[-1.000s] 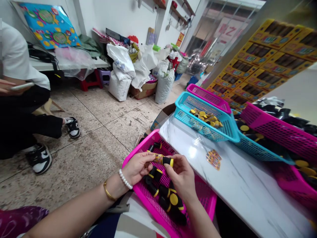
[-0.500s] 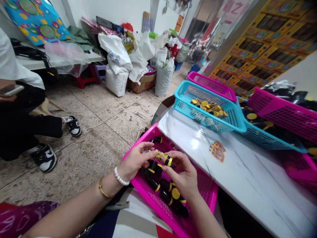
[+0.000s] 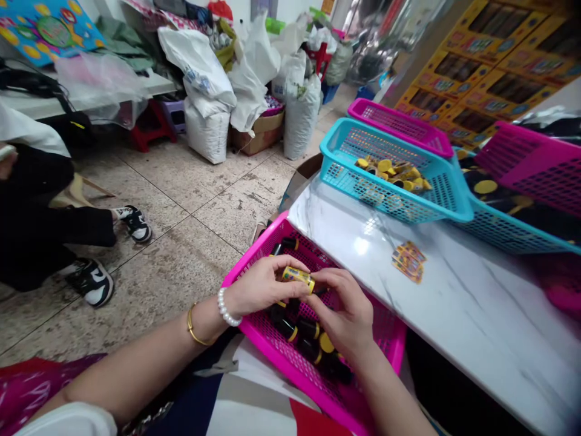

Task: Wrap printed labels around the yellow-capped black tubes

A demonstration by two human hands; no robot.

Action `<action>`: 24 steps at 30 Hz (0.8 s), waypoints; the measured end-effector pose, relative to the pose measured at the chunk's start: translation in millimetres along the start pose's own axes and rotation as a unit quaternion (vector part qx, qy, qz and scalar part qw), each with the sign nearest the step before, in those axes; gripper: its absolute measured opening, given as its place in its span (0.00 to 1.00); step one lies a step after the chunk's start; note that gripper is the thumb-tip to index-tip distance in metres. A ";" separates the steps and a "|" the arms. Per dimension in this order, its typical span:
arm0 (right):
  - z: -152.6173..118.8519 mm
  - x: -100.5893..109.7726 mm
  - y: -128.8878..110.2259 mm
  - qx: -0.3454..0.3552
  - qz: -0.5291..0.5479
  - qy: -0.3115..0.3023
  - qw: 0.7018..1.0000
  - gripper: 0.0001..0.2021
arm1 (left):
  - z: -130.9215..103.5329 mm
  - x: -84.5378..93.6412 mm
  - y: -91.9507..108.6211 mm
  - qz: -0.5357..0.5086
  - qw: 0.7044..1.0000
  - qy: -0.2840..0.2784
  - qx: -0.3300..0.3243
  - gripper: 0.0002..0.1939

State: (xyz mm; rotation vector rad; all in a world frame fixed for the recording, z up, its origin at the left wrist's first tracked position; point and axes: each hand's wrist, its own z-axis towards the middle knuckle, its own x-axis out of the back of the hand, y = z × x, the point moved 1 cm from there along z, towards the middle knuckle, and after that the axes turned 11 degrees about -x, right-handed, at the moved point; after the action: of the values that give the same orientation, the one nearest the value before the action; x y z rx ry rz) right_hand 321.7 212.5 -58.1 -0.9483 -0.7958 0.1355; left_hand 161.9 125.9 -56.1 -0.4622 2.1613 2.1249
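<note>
Over the pink basket (image 3: 290, 384), both hands grip one small cylindrical tube (image 3: 297, 277) wrapped in a yellow printed label. My left hand (image 3: 267, 283), with a pearl bracelet at its wrist, has fingers and thumb around the tube's left part. The fingertips of my right hand (image 3: 347, 309) pinch its right end. Below them in the basket lie several black tubes (image 3: 285, 327) with yellow ends. A small stack of printed stickers (image 3: 409, 261) rests on the marble-patterned table (image 3: 345, 236) to the right.
A blue basket (image 3: 394, 206) of yellow-labelled tubes stands on the table, with more pink and blue baskets behind and right. Yellow boxes (image 3: 458, 66) are stacked at the back. On the left sits a person in black trousers (image 3: 59, 224). White sacks (image 3: 206, 121) stand on the floor.
My left fingers have closed further over the tube, wrapping its label where black showed beside it before. My right fingertips stay at its right end. The view has tilted slightly downward.
</note>
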 end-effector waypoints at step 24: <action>7.8 -9.5 10.9 -0.306 0.365 -0.122 0.871 0.10 | 5.4 6.5 -5.7 -0.024 1.000 -0.010 0.015 0.16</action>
State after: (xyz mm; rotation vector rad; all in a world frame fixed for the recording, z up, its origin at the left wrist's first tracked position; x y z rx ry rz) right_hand 312.3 220.1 -69.2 -1.8435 -0.6789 0.7056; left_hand 156.5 130.2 -63.5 -0.4829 2.1452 2.0596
